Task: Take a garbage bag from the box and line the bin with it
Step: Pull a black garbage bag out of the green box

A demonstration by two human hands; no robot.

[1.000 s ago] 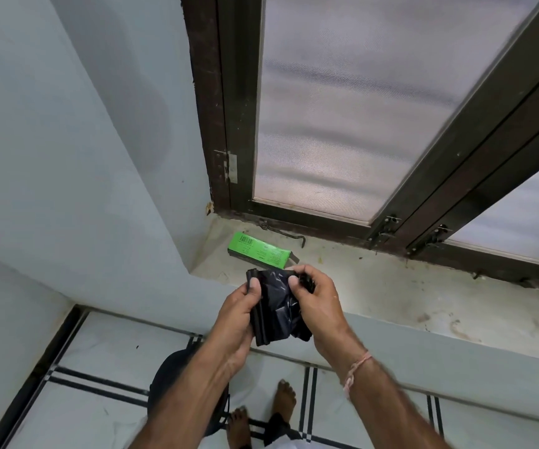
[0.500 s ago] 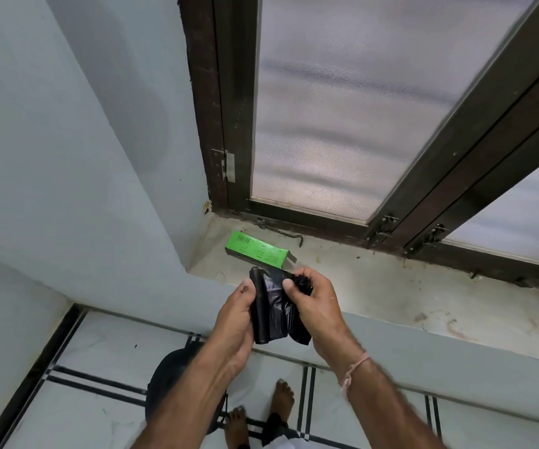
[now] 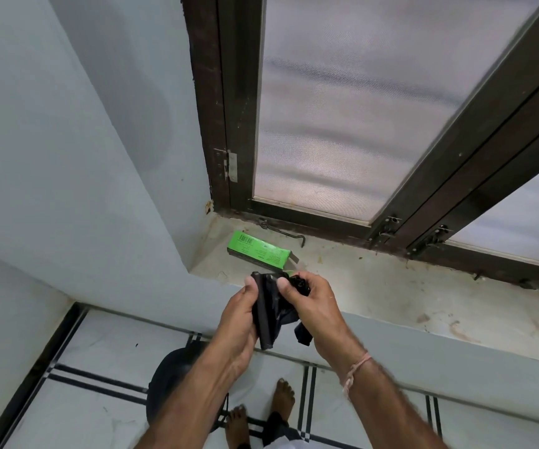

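Black garbage bag [image 3: 273,307] pinched between both hands [image 3: 239,319] [image 3: 313,306].

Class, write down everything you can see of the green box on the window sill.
The box is long, slim and cardboard-looking, with a bright green top that has a barcode at its left end and small print, and a dark front side. Its right end flap hangs open. It lies flat on the stained sill, near the left corner; nothing else visibly touches it.
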